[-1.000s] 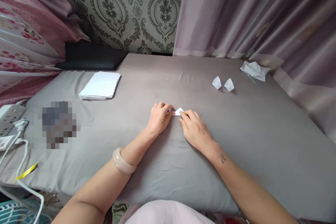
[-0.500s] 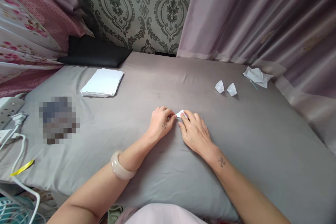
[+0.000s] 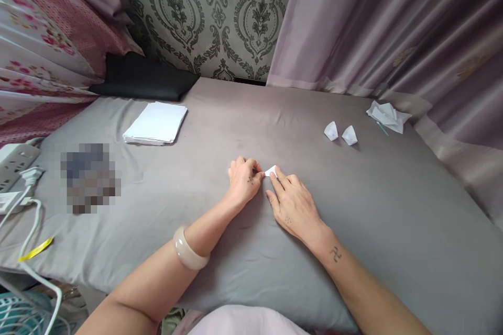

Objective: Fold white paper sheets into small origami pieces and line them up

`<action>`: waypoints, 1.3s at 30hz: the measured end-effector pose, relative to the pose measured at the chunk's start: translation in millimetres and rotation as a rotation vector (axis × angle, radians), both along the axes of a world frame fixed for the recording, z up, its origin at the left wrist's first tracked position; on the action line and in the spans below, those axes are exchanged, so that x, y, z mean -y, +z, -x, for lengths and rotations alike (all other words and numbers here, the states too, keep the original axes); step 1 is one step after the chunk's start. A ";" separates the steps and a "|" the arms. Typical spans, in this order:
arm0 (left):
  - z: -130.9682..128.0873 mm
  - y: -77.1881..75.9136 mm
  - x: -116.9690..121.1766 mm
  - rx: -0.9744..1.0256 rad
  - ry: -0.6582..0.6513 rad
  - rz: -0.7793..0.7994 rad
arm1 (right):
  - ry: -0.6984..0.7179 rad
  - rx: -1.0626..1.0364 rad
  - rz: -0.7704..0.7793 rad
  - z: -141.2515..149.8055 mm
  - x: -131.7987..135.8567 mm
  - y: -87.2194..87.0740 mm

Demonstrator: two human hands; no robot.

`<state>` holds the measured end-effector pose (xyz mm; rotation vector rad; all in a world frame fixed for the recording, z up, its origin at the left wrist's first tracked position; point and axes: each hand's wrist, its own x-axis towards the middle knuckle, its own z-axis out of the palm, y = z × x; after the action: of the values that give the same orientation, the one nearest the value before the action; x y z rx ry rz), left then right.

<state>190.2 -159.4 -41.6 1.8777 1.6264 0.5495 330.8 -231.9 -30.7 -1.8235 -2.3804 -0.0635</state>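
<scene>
Nearest, wears pale pink clothing at the edge of a gray cloth cover, with a glossy pale bangle on the left forearm. Reaches forward with both arms to meet at one small folded white paper, lying on the cloth between the fingertips. Pinches its left tip with the left hand, thumb and forefinger close together, probably to stop it sliding. Lays fingertips of the right hand over its right part, with the thumb well apart and fingers loosely spread, gripping nothing; seems to press it flat (on a soft surface, judging by the wrinkles).

Farther off, has a stack of white paper on the left, perhaps squared up to hold together. On the right, has two folded paper pieces side by side, presumably set apart to avoid crushing. Beyond, has a loose heap of white paper beside a thin pale stick, then damask wallpaper.
</scene>
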 end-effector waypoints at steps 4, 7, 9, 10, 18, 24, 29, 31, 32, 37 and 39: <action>0.0 0.0 -5.7 -0.005 0.009 0.047 | 0.004 0.028 0.043 2.6 -2.7 5.8; 0.8 -0.3 -7.9 -0.002 0.007 0.057 | -0.009 0.043 0.068 7.2 -7.5 11.8; 2.2 0.7 -7.7 0.005 0.003 0.054 | -0.025 0.052 0.071 11.4 -8.6 13.3; 3.0 1.5 -7.3 0.011 0.001 0.053 | -0.032 0.056 0.068 13.7 -8.5 13.1; 5.6 6.0 -3.4 0.059 -0.005 0.042 | -0.064 0.108 0.080 24.7 -6.3 7.5; 8.5 1.7 -2.8 0.069 -0.024 -0.004 | -0.012 0.028 0.062 8.5 -3.6 9.8; 7.6 -4.7 -2.5 0.040 -0.033 -0.064 | 0.006 0.005 0.062 -0.3 -4.2 11.2; 3.7 -4.9 -1.7 -0.010 -0.037 -0.075 | 0.000 -0.008 0.059 -0.7 -6.9 11.3; 1.2 -4.1 -1.6 -0.036 -0.045 -0.073 | -0.004 -0.022 0.055 -1.0 -8.5 11.1; -11.7 5.3 -8.1 -0.128 -0.127 -0.031 | -0.054 -0.203 0.005 -7.8 -14.6 3.1; -15.1 9.1 -12.8 -0.154 -0.150 0.004 | -0.075 -0.321 -0.021 -12.0 -16.5 -3.4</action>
<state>205.3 -146.6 -32.5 2.0620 1.5633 0.3458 342.8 -215.4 -34.0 -1.7601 -2.0841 0.1815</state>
